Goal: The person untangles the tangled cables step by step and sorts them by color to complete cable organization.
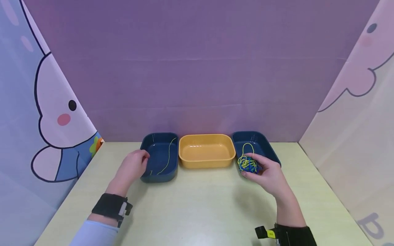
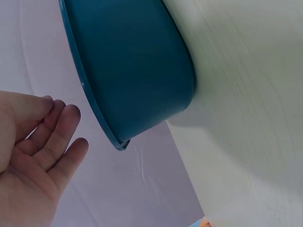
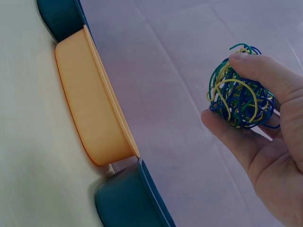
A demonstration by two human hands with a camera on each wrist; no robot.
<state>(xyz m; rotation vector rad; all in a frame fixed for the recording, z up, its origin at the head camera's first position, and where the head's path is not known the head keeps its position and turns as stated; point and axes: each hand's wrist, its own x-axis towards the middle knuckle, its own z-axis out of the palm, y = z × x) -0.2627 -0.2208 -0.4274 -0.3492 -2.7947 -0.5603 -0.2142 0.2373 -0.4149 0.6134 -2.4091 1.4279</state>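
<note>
My right hand (image 1: 272,176) holds a tangled ball of wires (image 1: 247,165) in blue, yellow and green between thumb and fingers. The ball is above the near end of the right dark blue tray (image 1: 257,140), with a loose yellow loop rising from it. In the right wrist view the tangle (image 3: 241,97) is gripped from both sides. My left hand (image 1: 131,167) hovers at the left edge of the left dark blue tray (image 1: 156,147). Its thumb tip meets the bent index finger, with nothing visible between them. Inside that tray lies a thin yellow wire (image 1: 169,155).
Between the two blue trays stands a yellow tray (image 1: 207,164), close to both. All three line up at the back of the pale table (image 1: 200,212), against a purple backdrop (image 1: 200,68). Printed cartoon panels (image 1: 61,92) flank the table.
</note>
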